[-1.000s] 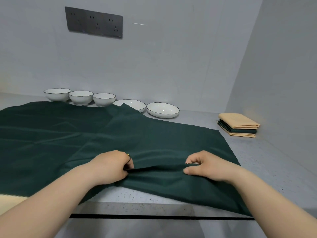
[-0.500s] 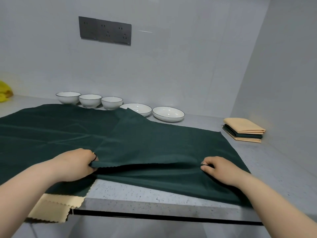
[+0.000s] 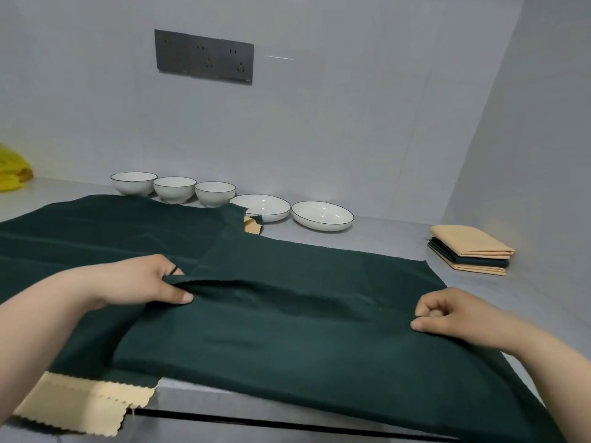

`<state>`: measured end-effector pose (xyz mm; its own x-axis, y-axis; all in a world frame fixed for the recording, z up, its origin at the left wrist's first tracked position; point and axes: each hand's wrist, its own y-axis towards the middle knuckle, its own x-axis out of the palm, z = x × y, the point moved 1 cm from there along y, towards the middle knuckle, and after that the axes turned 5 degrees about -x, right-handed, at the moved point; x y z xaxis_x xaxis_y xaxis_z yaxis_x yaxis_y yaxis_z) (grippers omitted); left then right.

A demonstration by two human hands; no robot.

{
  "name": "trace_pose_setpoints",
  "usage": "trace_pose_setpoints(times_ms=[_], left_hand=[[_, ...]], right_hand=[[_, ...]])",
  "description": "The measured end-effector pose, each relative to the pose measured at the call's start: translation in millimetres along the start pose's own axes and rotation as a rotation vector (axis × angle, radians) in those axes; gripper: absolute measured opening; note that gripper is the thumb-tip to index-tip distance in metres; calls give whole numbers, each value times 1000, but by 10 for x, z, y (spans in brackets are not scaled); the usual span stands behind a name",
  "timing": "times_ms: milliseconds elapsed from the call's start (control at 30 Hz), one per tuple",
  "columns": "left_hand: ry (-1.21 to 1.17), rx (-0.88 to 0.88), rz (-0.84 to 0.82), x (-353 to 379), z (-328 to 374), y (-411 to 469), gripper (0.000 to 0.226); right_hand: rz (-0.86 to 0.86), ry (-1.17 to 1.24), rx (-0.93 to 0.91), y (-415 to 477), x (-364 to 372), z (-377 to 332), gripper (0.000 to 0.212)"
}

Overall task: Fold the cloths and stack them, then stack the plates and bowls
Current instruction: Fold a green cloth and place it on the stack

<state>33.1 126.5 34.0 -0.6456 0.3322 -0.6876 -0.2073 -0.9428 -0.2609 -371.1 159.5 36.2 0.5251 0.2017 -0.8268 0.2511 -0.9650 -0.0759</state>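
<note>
Two-handed pinch on the raised fold of green cloth (image 3: 287, 340): left hand (image 3: 140, 282) gripping left end, right hand (image 3: 447, 311) gripping right end. Spread on counter (image 3: 399, 238), partly over tan cloth (image 3: 86, 407). Three bowls (image 3: 174, 189), two plates (image 3: 322, 215) along back wall. Folded stack (image 3: 470, 251) far right.

Three bowls (image 3: 174, 188) at eleven o'clock, two plates (image 3: 322, 215) at twelve, three folded cloths (image 3: 470, 247) stacked at two. Two dark green cloths (image 3: 287, 346) spread centrally, one beige cloth (image 3: 89, 407) beneath at seven.

light: even, soft | shadows: faint | edges: wide-angle stretch
</note>
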Motion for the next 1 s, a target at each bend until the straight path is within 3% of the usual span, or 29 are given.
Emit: trace_pose_setpoints(times_ms=[100, 233, 400, 500, 733, 867, 1000], left_hand=[[-30, -24, 67, -15, 110, 193, 16], [-28, -66, 216, -30, 194, 640, 22], [-46, -66, 353, 18, 239, 1185, 15], [-5, -90, 414, 55, 214, 1447, 16], [98, -139, 464, 35, 112, 1785, 12], [240, -154, 424, -49, 85, 1780, 24], [365, -150, 410, -29, 27, 1580, 19]], right_hand=[[-92, 35, 85, 67, -174, 98, 24], [2, 34, 136, 374, -376, 245, 20], [112, -309, 175, 995, -362, 411, 28], [177, -375, 205, 1317, -290, 537, 19], [262, -409, 200, 1746, -93, 661, 12], [330, -459, 170, 1795, -19, 670, 11], [306, -491, 131, 1656, 25, 660, 10]])
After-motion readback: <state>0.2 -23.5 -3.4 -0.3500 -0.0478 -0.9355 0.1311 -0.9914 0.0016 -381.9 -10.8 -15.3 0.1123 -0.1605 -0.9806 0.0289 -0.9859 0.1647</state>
